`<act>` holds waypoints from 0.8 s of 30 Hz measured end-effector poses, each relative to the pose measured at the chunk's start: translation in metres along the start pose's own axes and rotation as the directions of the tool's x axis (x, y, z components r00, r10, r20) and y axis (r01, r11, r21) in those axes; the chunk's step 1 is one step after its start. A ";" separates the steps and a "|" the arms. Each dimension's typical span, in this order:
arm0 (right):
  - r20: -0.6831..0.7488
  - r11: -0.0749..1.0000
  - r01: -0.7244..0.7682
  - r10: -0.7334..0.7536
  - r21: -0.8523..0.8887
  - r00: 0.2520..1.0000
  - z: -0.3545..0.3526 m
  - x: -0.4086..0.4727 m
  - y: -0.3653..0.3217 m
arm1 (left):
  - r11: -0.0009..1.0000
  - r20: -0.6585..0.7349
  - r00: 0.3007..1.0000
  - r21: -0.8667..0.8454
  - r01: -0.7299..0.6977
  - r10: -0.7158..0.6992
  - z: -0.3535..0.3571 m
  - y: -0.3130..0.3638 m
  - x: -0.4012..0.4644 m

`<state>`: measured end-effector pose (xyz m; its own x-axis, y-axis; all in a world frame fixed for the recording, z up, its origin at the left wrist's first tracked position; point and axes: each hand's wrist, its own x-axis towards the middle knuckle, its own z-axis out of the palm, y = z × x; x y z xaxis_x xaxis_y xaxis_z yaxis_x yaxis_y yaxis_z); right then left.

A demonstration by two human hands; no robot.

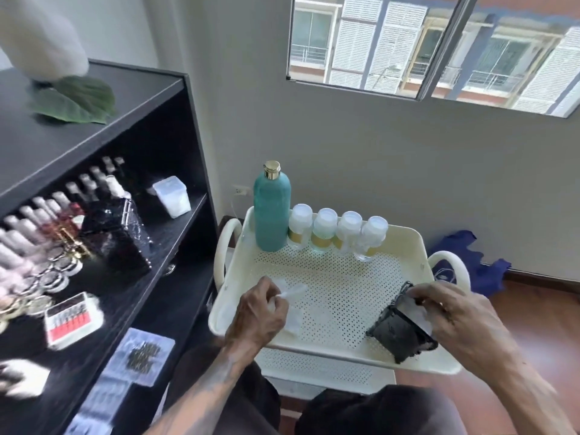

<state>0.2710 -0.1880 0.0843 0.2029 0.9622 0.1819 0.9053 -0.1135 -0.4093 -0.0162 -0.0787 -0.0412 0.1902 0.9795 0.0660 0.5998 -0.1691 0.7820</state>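
A cream perforated cart tray point(339, 293) stands in front of me. My left hand point(259, 312) hovers over its near left part and pinches a white tissue point(293, 291); more white tissue lies under it on the tray. My right hand point(455, 321) grips a black textured box point(400, 332) at the tray's near right corner, fingers curled over its open top, where something white shows. The box is tilted.
A teal bottle point(271, 211) with a gold cap and several small clear jars point(332, 230) line the tray's far edge. A black shelf unit point(103, 233) at left holds nail polish bottles, a black case and boxes. A blue cloth point(464, 262) lies on the floor at right.
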 end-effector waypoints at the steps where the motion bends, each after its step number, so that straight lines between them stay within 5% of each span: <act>1: -0.121 0.999 0.031 -0.026 0.038 0.992 -0.001 -0.005 0.005 | 1.000 -0.002 1.000 -0.009 -0.001 0.001 0.000 0.000 0.001; 3: -0.166 0.999 0.009 -0.003 0.035 0.986 0.004 -0.012 0.020 | 1.000 -0.009 1.000 -0.028 0.000 0.000 0.001 0.001 0.002; 8: 0.148 0.945 -0.232 0.202 0.229 0.968 0.034 -0.020 0.031 | 1.000 -0.005 1.000 -0.024 -0.010 0.010 0.001 0.000 0.006; 19: 0.115 0.925 -0.240 0.215 0.294 0.970 0.048 -0.026 0.030 | 0.991 0.185 0.976 -0.044 0.123 -0.112 -0.002 -0.001 0.009; 24: 0.115 0.922 -0.249 0.225 0.297 0.968 0.051 -0.028 0.031 | 0.979 0.107 0.988 -0.158 0.130 -0.114 -0.005 -0.001 0.007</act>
<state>0.2747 -0.2062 0.0211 0.3566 0.9341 -0.0189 0.6732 -0.2709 -0.6881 -0.0189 -0.0715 -0.0383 0.2026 0.9751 -0.0900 0.4890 -0.0211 0.8721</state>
